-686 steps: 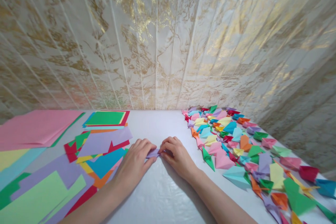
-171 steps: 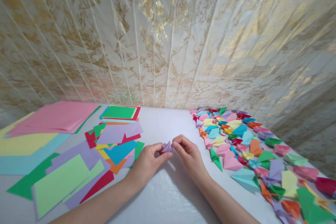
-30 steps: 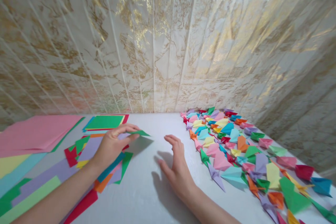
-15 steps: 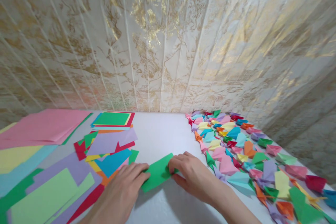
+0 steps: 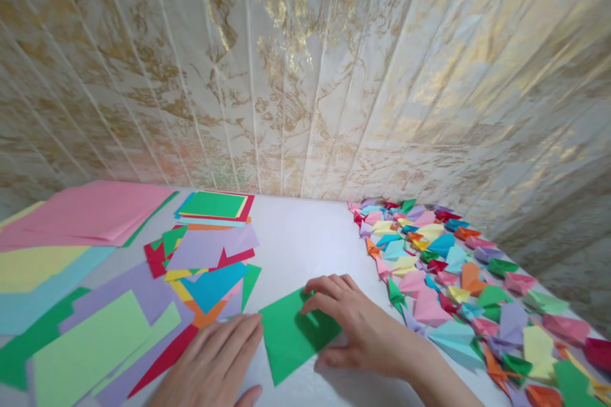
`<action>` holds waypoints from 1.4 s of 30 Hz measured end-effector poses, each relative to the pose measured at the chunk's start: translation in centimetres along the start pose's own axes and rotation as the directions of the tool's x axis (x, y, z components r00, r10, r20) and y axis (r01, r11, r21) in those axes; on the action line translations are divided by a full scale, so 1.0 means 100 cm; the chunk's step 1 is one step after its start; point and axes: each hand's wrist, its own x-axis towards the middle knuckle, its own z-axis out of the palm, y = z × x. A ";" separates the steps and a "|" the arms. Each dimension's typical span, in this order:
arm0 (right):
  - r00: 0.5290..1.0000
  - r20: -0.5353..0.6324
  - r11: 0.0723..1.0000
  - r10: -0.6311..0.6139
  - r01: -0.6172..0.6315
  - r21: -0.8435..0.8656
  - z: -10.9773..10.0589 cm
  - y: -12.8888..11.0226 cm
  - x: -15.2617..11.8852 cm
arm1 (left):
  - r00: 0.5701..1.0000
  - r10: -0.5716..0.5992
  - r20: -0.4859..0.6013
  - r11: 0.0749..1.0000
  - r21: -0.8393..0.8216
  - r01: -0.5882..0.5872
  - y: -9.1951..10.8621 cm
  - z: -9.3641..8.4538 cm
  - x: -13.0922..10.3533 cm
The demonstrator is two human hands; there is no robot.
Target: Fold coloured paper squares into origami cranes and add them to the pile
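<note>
A green sheet of paper [image 5: 286,343] lies spread out and tilted on the white table [image 5: 300,235], between my hands. My left hand [image 5: 217,356] rests flat at the sheet's left corner, its fingers stretched forward and the thumb apart. Over the right part of the sheet is my right hand [image 5: 346,324], with curved, parted fingers above the paper and the thumb near its lower right edge. The right hand casts a shadow on the green surface.
Loose coloured paper pieces [image 5: 210,286] and large sheets [image 5: 95,210] cover the left side. A small stack of cut sheets [image 5: 214,205] lies at the back. Many folded paper shapes [image 5: 429,305] fill the right. A patterned curtain [image 5: 286,76] hangs behind.
The green paper, a narrow folded strip before, is now opened into a wider sheet. My left hand has shifted down and left; the right hand's fingers have spread. The view has shifted slightly.
</note>
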 end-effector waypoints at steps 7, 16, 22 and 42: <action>0.996 0.054 0.994 0.064 -0.068 0.088 -0.001 -0.002 -0.003 | 0.979 -0.154 0.134 0.985 -0.060 0.164 0.008 -0.006 -0.001; 0.837 -0.320 0.896 0.444 -0.426 0.128 -0.027 0.021 -0.020 | 0.832 -0.358 0.424 0.840 -0.243 0.486 -0.004 0.005 0.061; 0.835 -0.268 0.877 0.480 -0.465 0.122 -0.029 0.015 -0.021 | 0.681 -0.289 0.673 0.810 -0.207 0.548 0.011 0.006 0.129; 0.947 -0.071 0.943 0.314 -0.320 -0.095 -0.006 -0.008 0.002 | 0.686 -0.294 0.666 0.836 -0.169 0.523 0.009 0.002 0.138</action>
